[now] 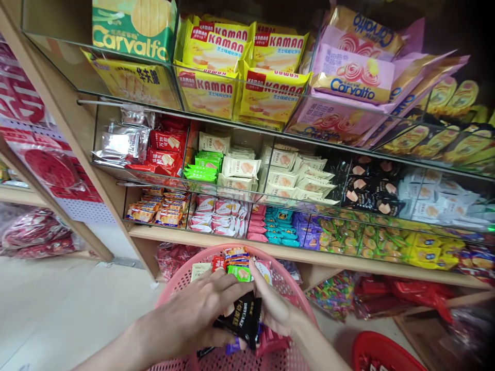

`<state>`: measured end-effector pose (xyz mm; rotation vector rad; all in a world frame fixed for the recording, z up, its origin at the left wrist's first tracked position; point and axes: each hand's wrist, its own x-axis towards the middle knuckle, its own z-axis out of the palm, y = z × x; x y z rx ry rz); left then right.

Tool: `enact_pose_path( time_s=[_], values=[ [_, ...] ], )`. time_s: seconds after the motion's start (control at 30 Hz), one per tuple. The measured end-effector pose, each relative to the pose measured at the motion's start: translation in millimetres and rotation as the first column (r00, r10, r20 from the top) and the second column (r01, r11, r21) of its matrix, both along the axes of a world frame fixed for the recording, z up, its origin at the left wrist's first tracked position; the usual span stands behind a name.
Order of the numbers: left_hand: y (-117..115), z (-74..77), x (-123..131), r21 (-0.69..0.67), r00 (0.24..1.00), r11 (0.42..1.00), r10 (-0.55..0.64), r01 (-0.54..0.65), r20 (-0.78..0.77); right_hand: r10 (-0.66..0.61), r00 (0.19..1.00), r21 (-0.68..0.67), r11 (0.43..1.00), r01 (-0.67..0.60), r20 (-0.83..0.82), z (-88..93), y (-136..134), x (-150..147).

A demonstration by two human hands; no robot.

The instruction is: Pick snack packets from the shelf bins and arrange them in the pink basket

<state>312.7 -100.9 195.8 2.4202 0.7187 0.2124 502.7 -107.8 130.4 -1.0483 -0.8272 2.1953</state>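
A pink perforated basket [174,278] stands at the bottom centre, holding small wrapped snacks in red, green, cream, orange and purple. Over it, my left hand [193,314] curls around a black packet [243,317] marked DRYCAKE. On the right side of the basket, my right hand [273,304] is beside the same packet, thumb up near the green packet [240,273], palm facing left. Whether its fingers grip anything is hidden behind the packets.
Clear-fronted shelves [232,242] of sorted snacks span the view ahead. A red basket [381,350] sits on the floor at lower right. Bagged goods [332,293] lie under the bottom shelf. Red packages [50,165] hang at the left, above the pale floor [77,309].
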Motion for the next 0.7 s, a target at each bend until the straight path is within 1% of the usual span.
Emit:
enact_pose_path(
  time_s=[0.07, 0.13, 0.23, 0.3, 0.33, 0.4, 0.47, 0.53, 0.63, 0.7],
  values=[
    [1, 2.0, -3, -0.020, 1.000, 1.000, 0.012, -0.012, 0.005, 0.039, 0.999, -0.010, 0.999, -0.039, -0.007, 0.5, -1, 0],
    [3, 8.0, -9, -0.043, 0.998, 0.998, 0.037, -0.035, 0.057, 0.094, 0.995, -0.019, 0.995, -0.095, -0.030, 0.6, -2, 0],
    [8, 18.9, -18, -0.032, 0.983, 0.991, 0.130, -0.127, 0.129, 0.182, 0.981, -0.006, 0.983, -0.183, -0.062, 1.0, -1, 0],
    [9, 23.2, -21, -0.018, 0.978, 0.987, 0.163, -0.162, 0.131, 0.210, 0.974, 0.008, 0.978, -0.210, -0.080, 1.8, -1, -1],
    [9, 23.8, -21, -0.017, 0.981, 0.988, 0.153, -0.152, 0.122, 0.206, 0.975, 0.010, 0.979, -0.206, -0.087, 2.4, -1, -1],
    [5, 21.5, -18, -0.024, 0.992, 0.996, 0.090, -0.088, 0.087, 0.182, 0.979, 0.005, 0.983, -0.182, -0.096, 3.9, -2, -2],
    [0, 15.7, -12, -0.036, 0.999, 0.999, 0.037, -0.036, 0.031, 0.166, 0.982, -0.011, 0.986, -0.168, -0.090, 4.8, -4, -4],
    [-8, 8.9, -7, -0.028, 0.999, 0.999, 0.024, -0.025, -0.040, 0.142, 0.988, -0.020, 0.989, -0.143, -0.066, 3.4, -9, -6],
    [-21, 0.8, -2, -0.002, 0.987, 1.000, 0.021, -0.022, -0.158, 0.066, 0.998, -0.036, 0.997, -0.066, -0.016, -5.9, -22, -11],
    [-32, -4.4, -3, 0.006, 0.980, 1.000, 0.004, -0.003, -0.198, 0.017, 0.998, -0.037, 0.999, -0.015, 0.056, -15.6, -35, -14]
  ],
)
